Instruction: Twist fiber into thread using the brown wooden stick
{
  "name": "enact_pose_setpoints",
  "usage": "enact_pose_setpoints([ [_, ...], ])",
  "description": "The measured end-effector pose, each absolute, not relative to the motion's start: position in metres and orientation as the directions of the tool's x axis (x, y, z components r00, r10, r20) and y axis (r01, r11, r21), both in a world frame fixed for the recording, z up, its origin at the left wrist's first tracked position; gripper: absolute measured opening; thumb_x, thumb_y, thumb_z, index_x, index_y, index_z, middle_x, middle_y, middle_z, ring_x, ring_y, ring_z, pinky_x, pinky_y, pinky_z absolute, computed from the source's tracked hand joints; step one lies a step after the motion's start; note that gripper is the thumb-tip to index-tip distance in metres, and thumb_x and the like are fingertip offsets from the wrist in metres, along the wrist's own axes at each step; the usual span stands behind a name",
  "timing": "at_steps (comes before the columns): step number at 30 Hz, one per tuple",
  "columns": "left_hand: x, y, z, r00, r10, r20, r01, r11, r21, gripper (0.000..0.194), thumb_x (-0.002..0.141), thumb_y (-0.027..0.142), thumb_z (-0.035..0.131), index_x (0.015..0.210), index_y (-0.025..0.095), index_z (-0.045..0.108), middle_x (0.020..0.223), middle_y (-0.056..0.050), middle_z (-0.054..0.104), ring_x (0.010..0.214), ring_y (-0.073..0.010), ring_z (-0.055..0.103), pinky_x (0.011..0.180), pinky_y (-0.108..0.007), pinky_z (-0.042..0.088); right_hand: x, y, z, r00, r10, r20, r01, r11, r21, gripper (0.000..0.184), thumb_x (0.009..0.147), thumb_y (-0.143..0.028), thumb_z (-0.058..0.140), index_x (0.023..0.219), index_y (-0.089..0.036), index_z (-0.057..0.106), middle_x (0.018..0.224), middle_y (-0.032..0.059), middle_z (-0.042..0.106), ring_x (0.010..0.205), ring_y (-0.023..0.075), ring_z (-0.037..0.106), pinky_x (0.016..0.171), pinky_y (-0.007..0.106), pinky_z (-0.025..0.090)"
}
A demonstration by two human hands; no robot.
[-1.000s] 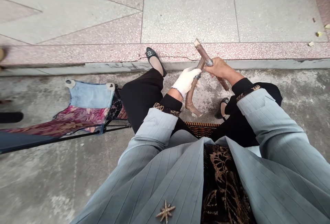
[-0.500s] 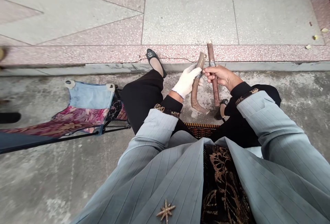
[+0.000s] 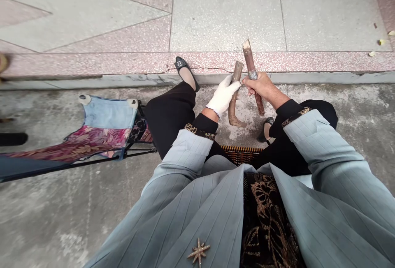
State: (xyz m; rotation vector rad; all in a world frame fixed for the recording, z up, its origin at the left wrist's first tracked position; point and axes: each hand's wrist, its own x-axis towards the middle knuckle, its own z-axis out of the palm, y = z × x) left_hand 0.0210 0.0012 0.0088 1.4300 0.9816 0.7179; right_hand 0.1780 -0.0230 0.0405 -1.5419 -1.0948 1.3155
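In a white glove, my left hand is closed round a bent brown stick, whose lower end curves off to the right. My bare right hand grips a straighter, reddish-brown stick. Wire is wound round this second stick just above my fingers, and its top end is pale, cut wood. The two sticks are close together, apart at their tops, with my fingertips nearly meeting between them. Any wire on the bent stick is hidden by the glove.
A folding chair with blue and floral cloth stands to the left on the concrete. Ahead, a low step borders the tiled floor. Beneath me is a woven seat. Small yellow leaves lie at far right.
The right stick has risen and tilted, its top leaning left towards the bent stick. My left hand has shifted slightly, and the wire on the bent stick no longer shows.
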Motion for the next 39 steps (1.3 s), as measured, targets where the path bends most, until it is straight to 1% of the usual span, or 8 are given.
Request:
enact_pose_setpoints([
  [9, 0.018, 0.002, 0.005, 0.506, 0.862, 0.014, 0.464, -0.286, 0.838, 0.057, 0.081, 0.022, 0.057, 0.137, 0.017, 0.050, 0.131, -0.012, 0.060, 0.121, -0.0286, 0.056, 0.104, -0.042, 0.043, 0.182, -0.022, 0.058, 0.071, 0.945, -0.321, 0.066, -0.325, -0.943, 0.020, 0.081, -0.020, 0.069, 0.072, -0.019, 0.051, 0.050, -0.0058, 0.045, 0.037, 0.0047, 0.035, 0.043, 0.022, 0.046],
  [18, 0.005, 0.004, -0.017, 0.690, 0.724, -0.015, 0.482, -0.443, 0.756, 0.077, 0.075, 0.019, 0.060, 0.149, 0.015, 0.037, 0.151, -0.012, 0.044, 0.138, -0.0280, 0.043, 0.115, -0.039, 0.033, 0.228, -0.010, 0.072, 0.186, 0.915, -0.358, -0.003, -0.364, -0.931, 0.018, 0.080, -0.026, 0.072, 0.083, -0.018, 0.055, 0.053, -0.0061, 0.049, 0.038, 0.0050, 0.039, 0.044, 0.022, 0.049],
  [21, -0.004, 0.008, -0.024, 0.654, 0.756, -0.028, 0.395, -0.310, 0.864, 0.070, 0.073, 0.025, 0.063, 0.140, 0.013, 0.047, 0.141, -0.012, 0.055, 0.129, -0.0280, 0.051, 0.110, -0.038, 0.039, 0.256, -0.007, 0.079, 0.297, 0.916, -0.270, -0.028, -0.274, -0.961, 0.023, 0.087, -0.038, 0.065, 0.082, -0.018, 0.055, 0.060, -0.0030, 0.057, 0.043, 0.0051, 0.046, 0.049, 0.021, 0.050],
  [24, -0.009, 0.012, -0.039, 0.516, 0.852, -0.093, 0.145, 0.020, 0.989, 0.052, 0.074, 0.031, 0.065, 0.122, 0.012, 0.057, 0.117, -0.010, 0.066, 0.101, -0.0194, 0.064, 0.094, -0.034, 0.051, 0.278, -0.005, 0.081, 0.382, 0.908, -0.170, -0.031, -0.171, -0.985, 0.031, 0.093, -0.046, 0.054, 0.079, -0.018, 0.052, 0.068, 0.0000, 0.063, 0.045, 0.0038, 0.050, 0.053, 0.022, 0.049],
  [27, -0.008, 0.017, -0.058, 0.427, 0.872, -0.238, -0.196, 0.346, 0.917, 0.035, 0.077, 0.030, 0.068, 0.107, 0.015, 0.059, 0.093, -0.006, 0.067, 0.076, -0.0129, 0.064, 0.080, -0.029, 0.054, 0.283, -0.005, 0.080, 0.404, 0.913, -0.055, 0.004, -0.062, -0.998, 0.034, 0.092, -0.053, 0.055, 0.081, -0.021, 0.052, 0.069, 0.0005, 0.065, 0.047, 0.0063, 0.054, 0.051, 0.023, 0.048],
  [30, -0.005, 0.019, -0.075, 0.281, 0.862, -0.423, -0.309, 0.498, 0.810, 0.021, 0.076, 0.026, 0.071, 0.087, 0.016, 0.057, 0.073, 0.000, 0.060, 0.065, -0.0113, 0.060, 0.073, -0.026, 0.053, 0.272, -0.008, 0.083, 0.350, 0.937, -0.012, 0.031, -0.024, -0.999, 0.029, 0.089, -0.050, 0.063, 0.085, -0.023, 0.052, 0.071, -0.0003, 0.067, 0.049, 0.0085, 0.054, 0.051, 0.024, 0.051],
  [35, -0.009, 0.017, -0.084, 0.029, 0.854, -0.520, -0.028, 0.521, 0.853, 0.022, 0.072, 0.022, 0.073, 0.086, 0.016, 0.058, 0.080, -0.007, 0.065, 0.087, -0.0226, 0.065, 0.079, -0.032, 0.052, 0.235, -0.016, 0.082, 0.148, 0.985, -0.085, 0.180, -0.111, -0.977, 0.021, 0.084, -0.035, 0.072, 0.086, -0.020, 0.057, 0.076, 0.0021, 0.067, 0.049, 0.0079, 0.054, 0.047, 0.023, 0.050],
  [39, -0.007, 0.011, -0.063, 0.052, 0.952, -0.301, -0.017, 0.303, 0.953, 0.041, 0.071, 0.022, 0.074, 0.110, 0.020, 0.060, 0.116, -0.010, 0.065, 0.126, -0.0257, 0.053, 0.100, -0.034, 0.044, 0.204, -0.018, 0.068, 0.005, 0.973, -0.232, 0.370, -0.217, -0.903, 0.020, 0.077, -0.024, 0.077, 0.083, -0.017, 0.060, 0.067, 0.0006, 0.062, 0.047, 0.0088, 0.052, 0.043, 0.023, 0.046],
])
